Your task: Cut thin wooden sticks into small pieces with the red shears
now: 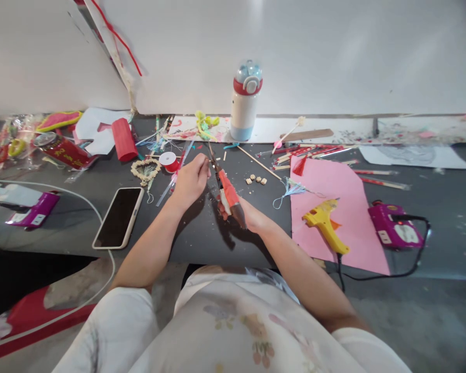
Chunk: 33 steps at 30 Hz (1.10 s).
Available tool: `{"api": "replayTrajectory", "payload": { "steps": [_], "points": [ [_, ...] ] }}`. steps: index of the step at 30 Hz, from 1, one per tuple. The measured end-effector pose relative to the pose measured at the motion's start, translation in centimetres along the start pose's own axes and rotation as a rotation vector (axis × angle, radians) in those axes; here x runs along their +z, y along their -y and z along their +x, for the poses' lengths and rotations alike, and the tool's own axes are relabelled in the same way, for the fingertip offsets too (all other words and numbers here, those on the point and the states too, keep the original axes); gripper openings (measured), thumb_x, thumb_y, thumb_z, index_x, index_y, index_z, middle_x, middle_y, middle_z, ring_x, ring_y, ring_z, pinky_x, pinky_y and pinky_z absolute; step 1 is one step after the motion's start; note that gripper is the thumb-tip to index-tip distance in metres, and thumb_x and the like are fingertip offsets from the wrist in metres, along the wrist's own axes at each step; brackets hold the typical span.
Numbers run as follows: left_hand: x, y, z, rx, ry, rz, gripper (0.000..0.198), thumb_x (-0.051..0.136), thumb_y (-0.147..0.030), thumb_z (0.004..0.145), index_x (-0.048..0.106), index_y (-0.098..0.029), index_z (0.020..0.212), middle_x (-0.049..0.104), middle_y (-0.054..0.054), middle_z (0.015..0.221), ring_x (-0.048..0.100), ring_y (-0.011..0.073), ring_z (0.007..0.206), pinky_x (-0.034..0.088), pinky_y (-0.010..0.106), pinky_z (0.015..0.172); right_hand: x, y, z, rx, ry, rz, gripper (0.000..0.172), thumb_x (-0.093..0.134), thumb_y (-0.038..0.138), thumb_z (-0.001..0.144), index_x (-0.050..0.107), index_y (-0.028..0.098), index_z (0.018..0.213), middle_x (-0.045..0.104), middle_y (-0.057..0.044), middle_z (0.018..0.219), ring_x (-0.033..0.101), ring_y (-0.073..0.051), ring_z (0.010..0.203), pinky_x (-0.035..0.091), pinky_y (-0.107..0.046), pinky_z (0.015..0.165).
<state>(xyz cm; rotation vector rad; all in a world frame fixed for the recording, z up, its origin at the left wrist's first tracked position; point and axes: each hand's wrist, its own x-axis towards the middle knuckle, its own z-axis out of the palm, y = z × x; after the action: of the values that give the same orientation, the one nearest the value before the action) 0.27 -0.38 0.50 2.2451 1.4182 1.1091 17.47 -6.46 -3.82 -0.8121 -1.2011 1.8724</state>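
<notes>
Here's the red-handled tool (228, 187), on the near side of the bottle (244, 111), right hand's (253, 215) grip wrapped round its handles! Left hand (192, 178), near and left of the bottle, has curled fingers; can't tell whether that grip holds anything. Well right of the bottle, nearer us: a yellow glue gun (326, 223) on pink sheet (303, 243).

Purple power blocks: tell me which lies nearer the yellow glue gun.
The purple block just right of the pink sheet; the other block lies left of the phone.
</notes>
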Motion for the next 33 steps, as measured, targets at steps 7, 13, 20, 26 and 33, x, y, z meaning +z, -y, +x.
{"api": "replayTrajectory", "payload": {
  "steps": [7, 13, 20, 26, 33],
  "points": [
    [-0.1, 0.0, 0.0, -0.019, 0.009, -0.031, 0.042, 0.034, -0.048, 0.103, 0.05, -0.022, 0.074, 0.061, -0.002, 0.062, 0.06, 0.0128, 0.058, 0.045, 0.026, 0.062, -0.2, -0.5, 0.1, 0.028, -0.009, 0.059, 0.039, 0.061, 0.06, 0.085, 0.054, 0.021, 0.083, 0.053, 0.002, 0.066, 0.049, -0.012, 0.056, 0.039, -0.026, 0.053],
    [-0.1, 0.1, 0.2, -0.037, 0.026, -0.066, 0.051, 0.028, -0.058, 0.101, 0.048, -0.022, 0.072, 0.059, -0.002, 0.058, 0.057, 0.0123, 0.053, 0.043, 0.027, 0.059, -0.2, -0.2, 0.3, 0.102, -0.019, 0.163, 0.066, 0.038, 0.083, 0.082, 0.059, 0.021, 0.09, 0.057, -0.001, 0.067, 0.053, -0.014, 0.056, 0.043, -0.029, 0.053],
    [-0.1, 0.0, 0.2, -0.082, 0.056, -0.111, 0.047, 0.03, -0.055, 0.101, 0.047, -0.022, 0.073, 0.059, -0.002, 0.059, 0.057, 0.0126, 0.054, 0.043, 0.027, 0.06, -0.3, 0.2, -0.4, 0.116, 0.03, 0.171, 0.073, 0.054, 0.089, 0.066, 0.059, 0.021, 0.092, 0.06, -0.001, 0.074, 0.056, -0.016, 0.064, 0.048, -0.031, 0.061],
    [0.0, 0.1, 0.2, -0.096, 0.079, -0.135, 0.046, 0.03, -0.056, 0.101, 0.046, -0.023, 0.074, 0.058, -0.002, 0.059, 0.056, 0.0128, 0.055, 0.043, 0.027, 0.06, -0.1, 0.6, -0.8, 0.098, 0.039, 0.148, 0.056, 0.067, 0.074, 0.068, 0.055, 0.022, 0.084, 0.058, 0.0, 0.07, 0.055, -0.016, 0.065, 0.046, -0.031, 0.061],
    [0.3, 0.1, 0.0, -0.187, 0.1, -0.273, 0.046, 0.032, -0.06, 0.099, 0.052, -0.021, 0.086, 0.062, 0.0, 0.066, 0.06, 0.0123, 0.057, 0.048, 0.026, 0.06, -0.1, 0.6, -0.8, 0.089, -0.016, 0.176, 0.05, 0.062, 0.067, 0.076, 0.054, 0.021, 0.091, 0.057, -0.001, 0.077, 0.054, -0.015, 0.066, 0.046, -0.032, 0.066]
  ]
}}
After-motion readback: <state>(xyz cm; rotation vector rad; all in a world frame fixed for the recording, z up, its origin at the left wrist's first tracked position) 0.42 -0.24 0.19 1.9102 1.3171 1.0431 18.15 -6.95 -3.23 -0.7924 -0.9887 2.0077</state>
